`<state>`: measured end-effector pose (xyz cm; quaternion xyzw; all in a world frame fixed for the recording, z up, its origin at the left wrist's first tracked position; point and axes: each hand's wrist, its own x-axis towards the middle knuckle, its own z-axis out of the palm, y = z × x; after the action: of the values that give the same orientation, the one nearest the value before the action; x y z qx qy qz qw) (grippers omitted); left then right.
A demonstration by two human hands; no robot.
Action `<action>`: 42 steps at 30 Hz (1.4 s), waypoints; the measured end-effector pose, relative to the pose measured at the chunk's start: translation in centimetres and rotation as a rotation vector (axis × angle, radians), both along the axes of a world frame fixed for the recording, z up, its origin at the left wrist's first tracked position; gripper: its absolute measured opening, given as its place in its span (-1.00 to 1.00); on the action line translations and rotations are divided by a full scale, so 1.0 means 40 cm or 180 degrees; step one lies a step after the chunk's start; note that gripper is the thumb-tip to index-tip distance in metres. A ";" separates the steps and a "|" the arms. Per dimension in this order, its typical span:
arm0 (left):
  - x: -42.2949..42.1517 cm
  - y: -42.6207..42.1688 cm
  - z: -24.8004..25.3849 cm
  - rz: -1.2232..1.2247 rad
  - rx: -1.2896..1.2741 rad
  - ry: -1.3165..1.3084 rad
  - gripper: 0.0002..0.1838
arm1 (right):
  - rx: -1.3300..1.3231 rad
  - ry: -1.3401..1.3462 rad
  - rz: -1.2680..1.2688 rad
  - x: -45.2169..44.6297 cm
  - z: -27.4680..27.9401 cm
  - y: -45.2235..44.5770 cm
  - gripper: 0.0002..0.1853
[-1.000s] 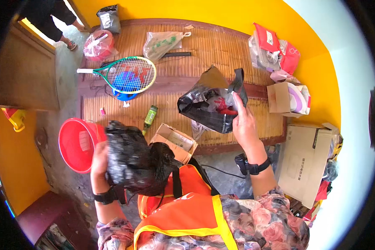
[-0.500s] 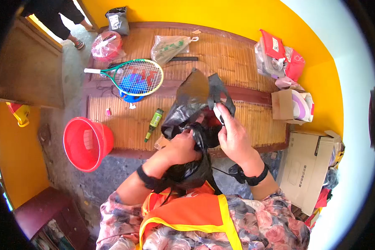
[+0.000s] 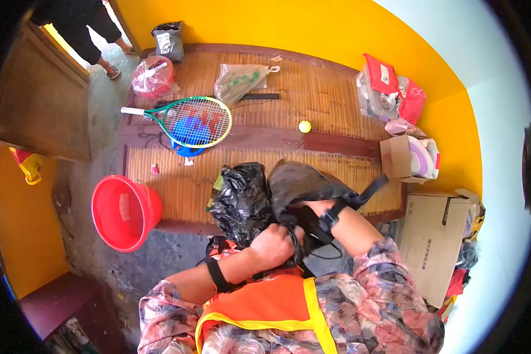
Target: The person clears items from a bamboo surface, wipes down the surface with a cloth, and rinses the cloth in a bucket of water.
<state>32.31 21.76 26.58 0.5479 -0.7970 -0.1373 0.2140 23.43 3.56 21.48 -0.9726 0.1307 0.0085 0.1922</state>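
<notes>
Left hand (image 3: pixel 272 245) curled round neck of black bag (image 3: pixel 240 197); right hand (image 3: pixel 317 206) mostly hidden, grip unclear. Bag likely soft, slippery; neck best hold.

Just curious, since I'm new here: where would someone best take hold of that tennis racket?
The racket is best taken, I'd say, by its white handle, coming from the left of the picture: that part is slim, straight and points that way, while the wide strung head lies over a blue item.
</notes>
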 end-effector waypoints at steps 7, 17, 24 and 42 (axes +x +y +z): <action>0.025 0.042 0.055 -0.0511 -0.0154 -0.0147 -0.74 | 0.0058 0.1317 -0.0540 0.049 -0.024 0.004 -0.71; 0.315 0.145 0.038 0.2042 0.0699 0.3112 -0.18 | 0.1081 0.0413 -0.0469 0.010 0.300 0.167 -0.73; 0.235 0.065 0.011 0.1002 0.0589 0.3822 -0.14 | 0.1774 0.0143 -0.1007 0.009 0.221 0.204 -0.74; 0.124 0.310 -0.261 0.3023 0.0405 0.7740 -0.64 | 0.2684 -0.0391 -0.0612 -0.061 0.325 0.220 -0.18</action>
<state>37.26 34.14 16.16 0.3093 0.1829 -0.4903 0.7940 20.99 12.36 34.48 -0.7911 0.1941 -0.0147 0.5799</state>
